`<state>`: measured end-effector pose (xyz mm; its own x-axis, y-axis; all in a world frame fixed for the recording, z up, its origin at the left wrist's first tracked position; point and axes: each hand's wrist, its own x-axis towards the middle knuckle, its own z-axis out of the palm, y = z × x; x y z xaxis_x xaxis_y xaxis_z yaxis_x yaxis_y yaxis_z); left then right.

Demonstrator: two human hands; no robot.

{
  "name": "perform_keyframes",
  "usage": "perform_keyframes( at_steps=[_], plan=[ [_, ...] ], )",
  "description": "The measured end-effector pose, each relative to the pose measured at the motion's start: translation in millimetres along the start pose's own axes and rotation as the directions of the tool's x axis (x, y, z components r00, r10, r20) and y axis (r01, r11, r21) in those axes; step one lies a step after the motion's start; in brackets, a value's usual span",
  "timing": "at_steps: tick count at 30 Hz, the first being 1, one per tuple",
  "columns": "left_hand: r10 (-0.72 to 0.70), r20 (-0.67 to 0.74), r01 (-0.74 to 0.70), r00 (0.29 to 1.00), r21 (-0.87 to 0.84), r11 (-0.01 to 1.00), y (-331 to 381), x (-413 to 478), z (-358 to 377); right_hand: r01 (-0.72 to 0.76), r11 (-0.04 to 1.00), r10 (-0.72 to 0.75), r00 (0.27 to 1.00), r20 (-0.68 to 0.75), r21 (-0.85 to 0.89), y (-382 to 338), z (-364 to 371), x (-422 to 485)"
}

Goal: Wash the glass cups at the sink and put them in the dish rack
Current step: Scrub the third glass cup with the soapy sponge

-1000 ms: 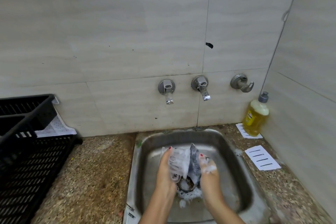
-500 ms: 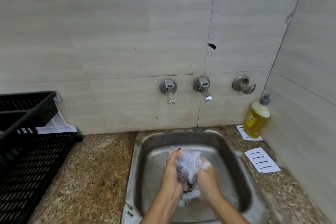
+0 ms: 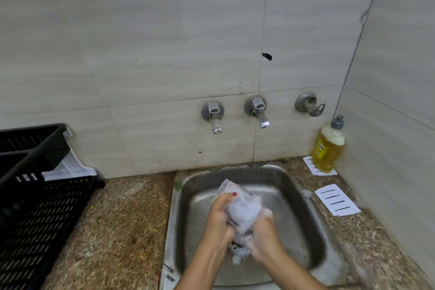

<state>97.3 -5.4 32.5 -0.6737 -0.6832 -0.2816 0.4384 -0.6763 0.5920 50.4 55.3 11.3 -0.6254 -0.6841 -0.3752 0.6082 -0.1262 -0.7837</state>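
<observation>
- Soapy cup (image 3: 243, 207) is tilted over the sink (image 3: 296, 198).
- The left hand (image 3: 220, 219) wraps its side; the right hand (image 3: 264, 236) clasps its lower end (foam hides any sponge).
- Grip firmly, since wet glass likely slips; rub all round.

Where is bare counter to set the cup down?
Bare counter lies between dish rack and sink. Right of the sink is crowded: soap bottle, white slotted cards. Left hand and right hand grip the glass cup in the sink.
</observation>
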Motion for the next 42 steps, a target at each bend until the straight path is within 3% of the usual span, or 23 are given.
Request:
perform_keyframes(
  at_steps=[2,5,7,9,11,13,15,17,19,21,22,23,25,28,31,32,34,35,36,37,39,41,42],
  plan=[
    [0.001,0.091,-0.001,0.996,-0.004,1.000,5.4,0.8,-7.8,-0.178,0.953,0.173,0.984,0.045,0.245,-7.7,4.7,1.6],
    [-0.058,0.005,0.058,0.998,0.077,0.995,12.1,0.2,-3.8,-0.187,0.915,0.156,0.981,0.113,0.357,-19.3,7.5,-8.2],
    [-0.129,-0.119,0.142,0.984,0.104,0.984,12.0,-0.1,3.6,-0.085,0.965,0.059,0.992,0.110,0.248,-16.4,5.7,-11.9],
    [-0.194,-0.188,0.210,0.963,0.074,0.975,6.5,1.0,6.1,0.250,0.954,-0.236,0.967,0.097,-0.163,-4.4,-8.1,-3.6],
    [-0.220,-0.190,0.237,0.957,0.069,0.969,3.3,-1.2,7.0,0.638,0.465,-0.521,0.758,0.393,-0.614,0.4,-26.3,7.5],
    [-0.193,-0.157,0.203,0.969,0.048,0.978,0.7,-1.8,7.2,0.770,-0.015,-0.483,0.553,0.679,-0.637,1.5,-40.2,18.1],
    [-0.133,-0.164,0.145,0.977,0.062,0.987,-2.4,-3.2,8.9,0.799,-0.133,-0.460,0.475,0.750,-0.587,1.5,-42.0,22.2],
    [-0.085,-0.163,0.103,0.983,0.109,0.989,-6.6,-6.2,11.1,0.758,0.027,-0.561,0.551,0.618,-0.651,6.3,-35.4,17.6],
    [-0.060,-0.146,0.080,0.987,0.130,0.988,-9.5,-6.7,10.4,0.624,0.408,-0.620,0.725,0.299,-0.666,10.8,-19.7,5.5],
    [-0.005,-0.126,0.029,0.992,0.189,0.981,-9.8,-3.7,7.4,0.419,0.846,-0.435,0.900,0.028,-0.330,8.5,-3.0,-1.8],
    [0.036,-0.109,-0.009,0.993,0.243,0.970,-8.9,-1.8,5.7,0.256,0.966,-0.257,0.966,-0.032,-0.030,5.0,2.8,-3.8],
    [0.066,-0.082,-0.038,0.994,0.310,0.950,-8.2,0.1,3.7,0.073,0.963,-0.078,0.997,0.009,0.259,-0.8,7.8,-6.8],
    [0.081,0.017,-0.081,0.997,0.384,0.920,-3.6,-0.2,2.9,-0.146,0.842,0.092,0.988,0.128,0.520,-13.3,11.0,-10.5],
    [0.025,0.107,-0.070,0.994,0.436,0.897,3.7,0.6,1.7,-0.245,0.808,0.143,0.964,0.225,0.536,-27.0,12.0,-15.6],
    [0.019,0.020,-0.025,1.000,0.411,0.911,1.6,4.1,5.1,-0.211,0.824,0.116,0.971,0.209,0.525,-29.9,10.1,-14.7],
    [0.025,-0.025,-0.014,0.999,0.353,0.936,-0.8,3.0,8.2,-0.134,0.878,0.080,0.987,0.136,0.460,-26.1,5.9,-8.9],
    [-0.016,-0.127,0.037,0.992,0.169,0.985,-5.0,0.2,12.5,0.163,0.986,-0.164,0.986,0.026,0.012,-19.0,-7.3,2.6],
    [-0.086,-0.137,0.097,0.987,0.070,0.993,-6.5,1.0,11.7,0.387,0.877,-0.379,0.921,0.083,-0.286,-18.4,-15.6,6.8],
    [-0.163,-0.106,0.164,0.981,-0.003,0.986,-6.2,0.2,10.6,0.575,0.651,-0.527,0.812,0.251,-0.495,-19.7,-21.9,9.0],
    [-0.213,-0.069,0.209,0.975,-0.058,0.976,-5.0,-1.6,9.8,0.664,0.430,-0.572,0.724,0.386,-0.611,-18.4,-28.7,12.5],
    [-0.188,-0.048,0.182,0.981,-0.104,0.978,-4.2,0.9,6.8,0.721,0.253,-0.561,0.653,0.509,-0.645,-17.3,-31.7,9.5],
    [-0.130,-0.017,0.128,0.991,-0.095,0.987,-3.1,-0.2,7.3,0.700,0.326,-0.614,0.667,0.421,-0.635,-11.1,-28.4,4.0],
    [-0.111,0.029,0.112,0.993,-0.067,0.991,-3.5,-0.3,6.2,0.623,0.518,-0.587,0.758,0.286,-0.587,-8.6,-23.1,-0.6]
  ],
)
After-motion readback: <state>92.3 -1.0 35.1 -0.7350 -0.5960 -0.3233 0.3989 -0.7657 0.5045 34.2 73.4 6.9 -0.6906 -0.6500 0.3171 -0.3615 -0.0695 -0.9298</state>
